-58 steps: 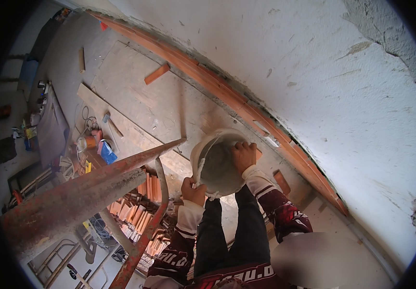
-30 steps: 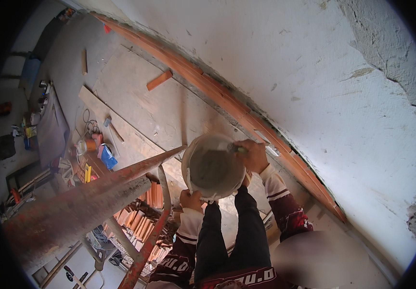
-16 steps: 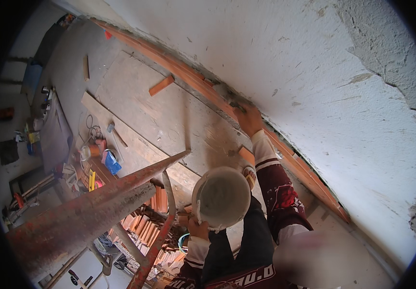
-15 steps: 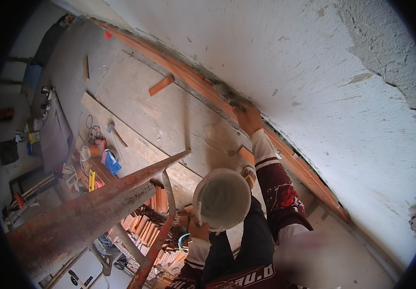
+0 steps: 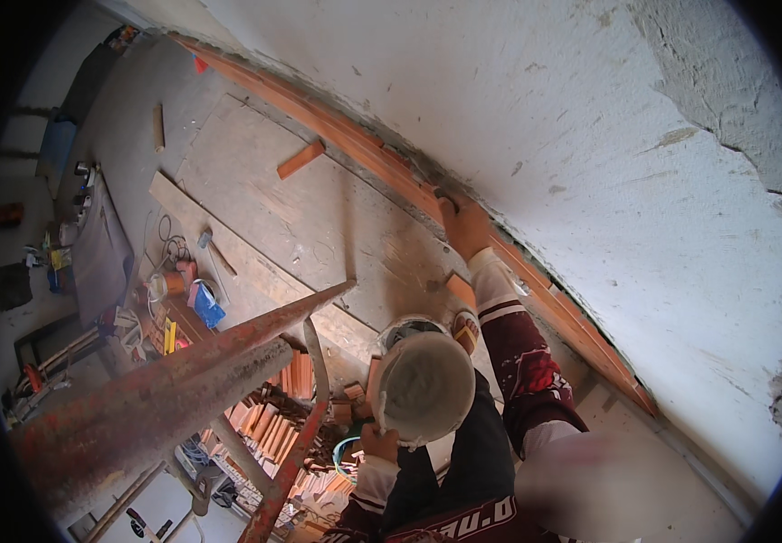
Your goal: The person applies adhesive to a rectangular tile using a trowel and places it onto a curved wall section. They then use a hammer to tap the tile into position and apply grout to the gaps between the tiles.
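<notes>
My left hand (image 5: 379,442) grips the rim of a pale bucket (image 5: 425,387), held tilted in front of my legs. Wet-looking grey stuff coats its inside. Farther up, my right hand (image 5: 466,224) is bent over a long orange-red ledge (image 5: 355,154), which looks like brick and runs along the foot of the white wall (image 5: 572,136). Its fingers are curled into the rough grey joint between ledge and wall. Whatever they hold, if anything, is hidden. Behind the held bucket, part of a second round container (image 5: 400,331) shows.
A rusty metal scaffold frame (image 5: 183,389) crosses the lower left. Below it lie stacked orange bricks (image 5: 269,425). On the floor are a long board (image 5: 228,240), a hammer (image 5: 217,252), a loose orange piece (image 5: 301,159) and a blue bag (image 5: 205,305).
The bucket in my left hand has shifted slightly right and down, uncovering the container behind it. My right hand has moved a little, its fingers now curled deeper at the joint.
</notes>
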A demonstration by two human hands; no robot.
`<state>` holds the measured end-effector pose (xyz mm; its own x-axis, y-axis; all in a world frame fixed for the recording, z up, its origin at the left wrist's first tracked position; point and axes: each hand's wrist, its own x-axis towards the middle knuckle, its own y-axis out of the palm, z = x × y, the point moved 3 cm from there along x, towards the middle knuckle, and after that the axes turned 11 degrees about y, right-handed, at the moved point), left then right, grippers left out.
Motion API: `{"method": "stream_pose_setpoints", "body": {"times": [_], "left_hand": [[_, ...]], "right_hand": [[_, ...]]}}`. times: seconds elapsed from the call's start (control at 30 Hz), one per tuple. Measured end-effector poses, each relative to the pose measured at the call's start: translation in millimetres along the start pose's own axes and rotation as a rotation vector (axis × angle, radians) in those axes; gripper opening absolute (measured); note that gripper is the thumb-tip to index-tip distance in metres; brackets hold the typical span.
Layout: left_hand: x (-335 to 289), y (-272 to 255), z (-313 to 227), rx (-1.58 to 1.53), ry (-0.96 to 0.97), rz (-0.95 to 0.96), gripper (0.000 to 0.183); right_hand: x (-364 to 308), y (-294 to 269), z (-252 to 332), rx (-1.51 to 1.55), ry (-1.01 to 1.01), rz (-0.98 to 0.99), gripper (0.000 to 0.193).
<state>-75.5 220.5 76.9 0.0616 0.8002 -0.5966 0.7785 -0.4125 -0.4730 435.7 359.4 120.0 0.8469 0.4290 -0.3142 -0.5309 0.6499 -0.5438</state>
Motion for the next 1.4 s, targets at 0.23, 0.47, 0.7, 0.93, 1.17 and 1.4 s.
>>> {"method": "stream_pose_setpoints", "body": {"times": [0.23, 0.47, 0.7, 0.93, 1.17, 1.4], "left_hand": [[3.3, 4.4, -43.4, -0.139, 0.040, 0.023, 0.028], [-2.6, -4.0, -70.7, -0.087, -0.003, 0.029, 0.030], [1.4, -9.0, -25.2, 0.013, 0.002, 0.045, 0.032], [-4.8, 4.0, -43.0, -0.142, -0.071, 0.071, 0.031], [19.6, 33.1, -113.6, -0.248, 0.151, 0.122, 0.031], [62.5, 42.6, -97.3, 0.031, 0.255, 0.089, 0.028]], "right_hand": [[4.1, 62.6, -18.5, 0.114, -0.179, -0.164, 0.042], [3.8, 71.5, -25.2, 0.159, -0.016, -0.112, 0.043], [-13.2, 45.2, -56.9, 0.231, -0.030, -0.160, 0.041], [-36.9, 10.3, -84.4, 0.286, 0.090, -0.117, 0.038], [-109.9, -43.6, -100.1, 0.106, 0.013, 0.122, 0.037], [-173.6, -30.5, -115.4, -0.511, -0.129, 0.459, 0.026]]}}
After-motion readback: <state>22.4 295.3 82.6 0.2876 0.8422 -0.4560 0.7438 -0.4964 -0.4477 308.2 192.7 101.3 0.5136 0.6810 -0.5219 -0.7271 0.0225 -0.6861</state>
